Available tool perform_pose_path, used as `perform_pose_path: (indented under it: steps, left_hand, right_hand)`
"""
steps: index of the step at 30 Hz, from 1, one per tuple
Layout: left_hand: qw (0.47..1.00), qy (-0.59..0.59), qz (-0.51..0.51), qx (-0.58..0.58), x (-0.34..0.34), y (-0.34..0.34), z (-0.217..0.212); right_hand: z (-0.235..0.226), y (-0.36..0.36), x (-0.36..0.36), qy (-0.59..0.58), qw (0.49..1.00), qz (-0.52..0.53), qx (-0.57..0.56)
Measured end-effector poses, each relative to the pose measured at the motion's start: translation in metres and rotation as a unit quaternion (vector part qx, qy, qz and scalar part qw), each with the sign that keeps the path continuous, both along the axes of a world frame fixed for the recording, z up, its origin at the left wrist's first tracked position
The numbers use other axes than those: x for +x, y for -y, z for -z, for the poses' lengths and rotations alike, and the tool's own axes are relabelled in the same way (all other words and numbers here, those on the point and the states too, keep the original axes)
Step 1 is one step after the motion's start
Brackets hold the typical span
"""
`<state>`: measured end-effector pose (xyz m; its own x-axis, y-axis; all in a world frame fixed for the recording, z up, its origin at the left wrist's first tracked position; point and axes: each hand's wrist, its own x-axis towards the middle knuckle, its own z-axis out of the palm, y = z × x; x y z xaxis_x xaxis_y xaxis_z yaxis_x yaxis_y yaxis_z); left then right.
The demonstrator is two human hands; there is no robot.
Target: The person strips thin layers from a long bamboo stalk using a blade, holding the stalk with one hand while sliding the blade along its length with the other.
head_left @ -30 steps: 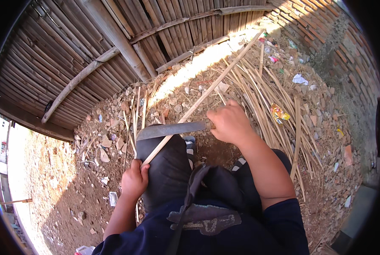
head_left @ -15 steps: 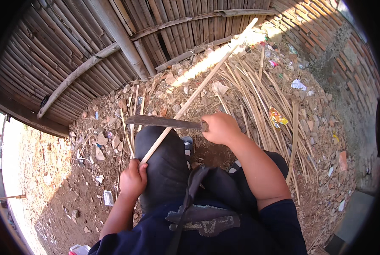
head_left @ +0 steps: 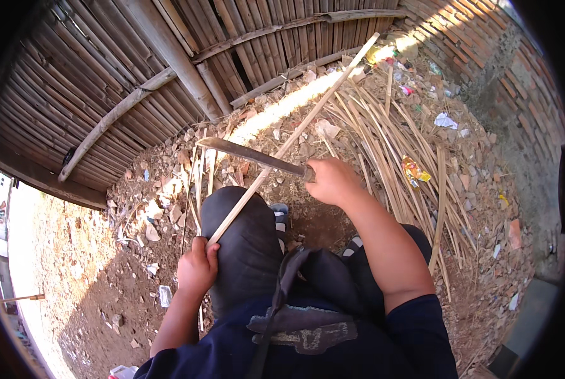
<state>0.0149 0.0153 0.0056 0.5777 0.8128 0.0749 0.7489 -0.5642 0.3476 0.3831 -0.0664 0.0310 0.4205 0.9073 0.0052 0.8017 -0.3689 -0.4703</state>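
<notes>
Over the left knee [head_left: 257, 230] runs a long split-bamboo strip [head_left: 308, 119], near end pinched in the closed left hand [head_left: 196, 266]. Right hand [head_left: 334, 183] is wrapped tight round the grip of a machete [head_left: 244, 150], blade crossing the strip past the knee.

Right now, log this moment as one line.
left hand: holding wooden strip; right hand: gripping large knife; blade: across strip, contact unclear; loose strips: ground, right

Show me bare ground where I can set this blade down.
Barest is the brown soil between the left knee and right forearm. The shaded dirt left of the left hand has only scattered bits. It's crowded right of the forearm, under the strip pile, and along the bamboo wall, with rubble.
</notes>
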Motion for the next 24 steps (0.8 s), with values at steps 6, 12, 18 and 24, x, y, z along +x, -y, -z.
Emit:
perform_pose_path:
  steps: [6, 12, 18, 24]
  left_hand:
    - [1.000, 0.011, -0.002, 0.016, -0.003, 0.003, 0.007]
    - [1.000, -0.016, -0.003, 0.017, 0.000, 0.001, -0.002]
    - [0.999, -0.018, 0.010, 0.029, -0.001, 0.005, -0.007]
    - [0.999, -0.043, 0.005, 0.015, 0.001, 0.003, -0.009]
  right_hand:
    - [0.010, -0.008, -0.009, -0.026, 0.997, -0.060, -0.046]
    - [0.007, -0.005, -0.017, -0.014, 0.997, -0.072, 0.003]
    - [0.026, -0.011, 0.012, -0.070, 0.996, 0.042, -0.035]
    - [0.011, -0.006, -0.010, -0.021, 0.999, -0.021, -0.022]
